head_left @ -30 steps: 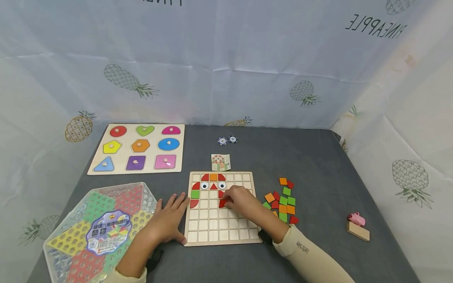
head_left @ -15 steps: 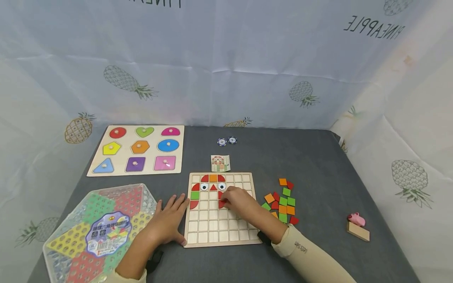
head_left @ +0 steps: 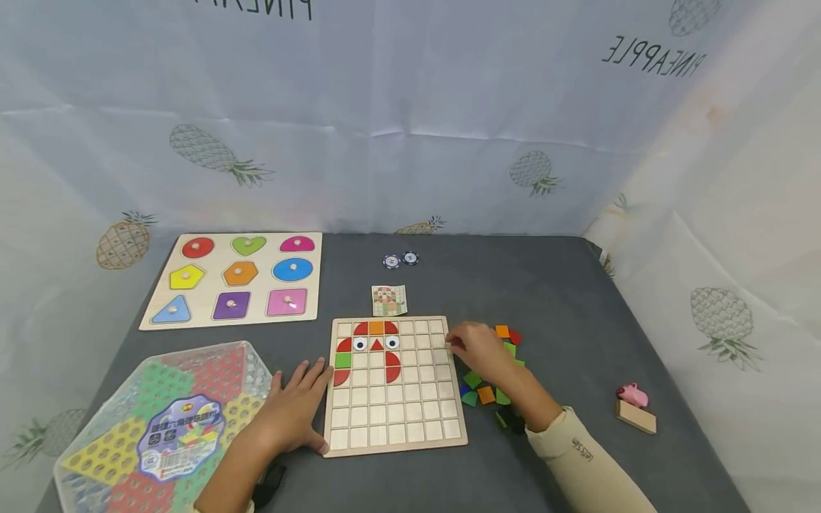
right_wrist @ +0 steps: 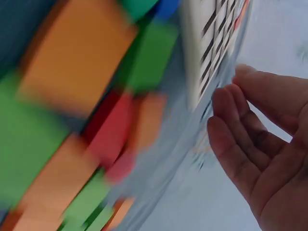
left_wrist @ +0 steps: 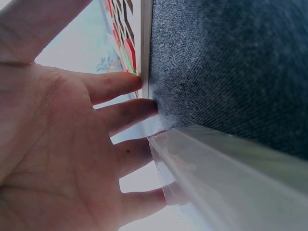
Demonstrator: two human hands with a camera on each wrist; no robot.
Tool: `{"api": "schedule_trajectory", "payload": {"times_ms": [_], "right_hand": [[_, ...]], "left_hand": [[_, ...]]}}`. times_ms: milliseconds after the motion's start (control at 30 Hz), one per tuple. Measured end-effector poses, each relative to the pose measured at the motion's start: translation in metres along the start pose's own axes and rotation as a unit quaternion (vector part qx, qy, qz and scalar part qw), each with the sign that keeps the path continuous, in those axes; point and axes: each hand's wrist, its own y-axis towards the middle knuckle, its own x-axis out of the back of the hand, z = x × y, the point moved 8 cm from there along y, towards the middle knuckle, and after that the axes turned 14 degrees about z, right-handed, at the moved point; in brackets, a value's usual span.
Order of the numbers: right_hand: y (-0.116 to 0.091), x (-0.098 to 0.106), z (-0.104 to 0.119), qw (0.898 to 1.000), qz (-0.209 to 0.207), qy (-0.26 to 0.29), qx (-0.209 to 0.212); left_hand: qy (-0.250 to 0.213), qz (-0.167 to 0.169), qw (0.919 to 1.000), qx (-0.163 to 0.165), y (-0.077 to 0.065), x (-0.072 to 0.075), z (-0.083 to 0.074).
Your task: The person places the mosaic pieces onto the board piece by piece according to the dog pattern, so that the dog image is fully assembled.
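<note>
A wooden grid board [head_left: 395, 417] lies in the middle of the table with coloured tiles in its upper left cells. Among them are two eye tiles [head_left: 392, 343], a red triangle [head_left: 376, 345], a green square [head_left: 343, 360] and several red quarter-rounds [head_left: 393, 375]. My left hand [head_left: 288, 413] is spread at the board's left edge, fingertips against its side in the left wrist view. Over the board's right edge, beside the loose tiles [head_left: 486, 395], is my right hand [head_left: 482, 350]. Its fingers [right_wrist: 228, 139] are loosely bent with nothing between them.
A knobbed shape puzzle [head_left: 256, 306] lies at the back left, and a clear-lidded marble game box [head_left: 122, 442] at the front left. Behind the board are a small pattern card [head_left: 389, 301] and two poker chips [head_left: 410, 258]. A pink pig [head_left: 633, 395] and wooden block [head_left: 636, 417] sit right.
My right hand has left the red tiles on the board and moved right to the loose pile; two red quarter-rounds now show uncovered. My left hand stays at the board's edge.
</note>
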Motion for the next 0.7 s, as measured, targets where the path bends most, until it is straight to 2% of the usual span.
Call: {"api": "schedule_trajectory", "payload": {"times_ms": [133, 267, 333, 467, 700], "right_hand": [[-0.013, 0.010, -0.044, 0.997, 0.001, -0.009, -0.071], [-0.028, 0.024, -0.092, 0.987, -0.022, -0.026, -0.156], [-0.033, 0.024, -0.109, 0.984, -0.019, -0.018, -0.179], [-0.037, 0.017, -0.126, 0.984, 0.007, 0.009, -0.179], [-0.032, 0.016, -0.128, 0.984, 0.011, 0.027, -0.175]], "left_hand": [[-0.002, -0.006, 1.0000, -0.001, -0.001, 0.001, 0.000], [-0.004, -0.009, 1.0000, -0.003, -0.002, 0.000, 0.000], [-0.007, -0.008, 0.9999, -0.006, -0.003, 0.000, 0.000], [-0.009, -0.008, 0.9999, -0.011, -0.004, 0.000, -0.001], [-0.010, -0.009, 0.9998, -0.013, -0.004, 0.001, -0.001]]}}
